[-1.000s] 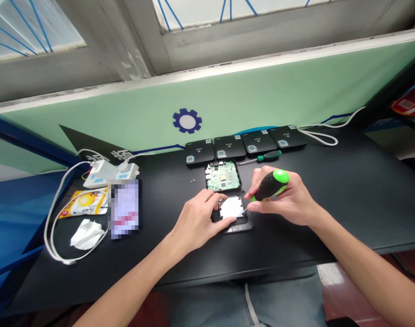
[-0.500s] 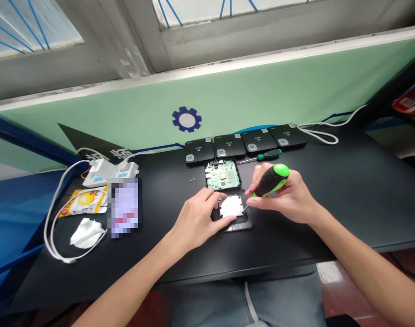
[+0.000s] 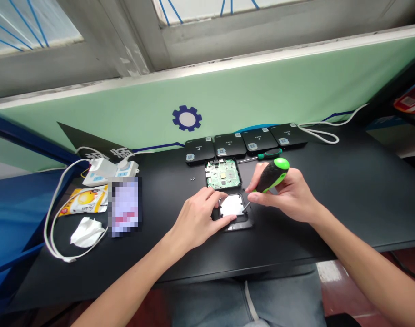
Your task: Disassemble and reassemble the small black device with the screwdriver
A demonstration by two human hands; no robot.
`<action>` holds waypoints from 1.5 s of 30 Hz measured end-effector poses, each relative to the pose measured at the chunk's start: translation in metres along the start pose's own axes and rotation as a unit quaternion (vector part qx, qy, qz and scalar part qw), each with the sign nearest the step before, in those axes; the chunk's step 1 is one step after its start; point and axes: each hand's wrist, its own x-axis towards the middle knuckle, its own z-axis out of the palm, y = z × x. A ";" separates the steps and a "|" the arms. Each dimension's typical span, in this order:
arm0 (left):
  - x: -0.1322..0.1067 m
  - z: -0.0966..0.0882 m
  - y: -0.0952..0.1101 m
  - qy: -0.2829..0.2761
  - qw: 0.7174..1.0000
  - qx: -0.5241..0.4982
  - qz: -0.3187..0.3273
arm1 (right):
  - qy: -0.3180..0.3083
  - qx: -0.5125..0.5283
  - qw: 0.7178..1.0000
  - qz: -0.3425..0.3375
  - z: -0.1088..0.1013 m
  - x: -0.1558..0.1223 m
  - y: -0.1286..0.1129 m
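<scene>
My left hand grips the left edge of an opened black device shell with a white plate inside it. My right hand is closed round a black and green screwdriver, whose tip touches the right edge of the white plate. Just behind the shell lies a second open box showing a green circuit board. Small loose screws lie to the left of that board.
Several closed black boxes line the back by the green wall, with a second green screwdriver in front. At the left are a white power strip with cables, a yellow packet, crumpled white paper and a blurred card.
The screwdriver handle has tilted up and a little back. My left hand stays on the shell.
</scene>
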 end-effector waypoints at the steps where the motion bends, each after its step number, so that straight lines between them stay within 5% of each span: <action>1: 0.000 0.000 0.000 0.000 1.000 0.000 0.000 | 0.000 0.000 1.000 0.005 0.000 0.000 0.000; 45: 0.001 -0.002 0.001 -0.001 1.000 0.001 0.008 | -0.017 0.045 0.999 -0.024 0.002 -0.001 -0.004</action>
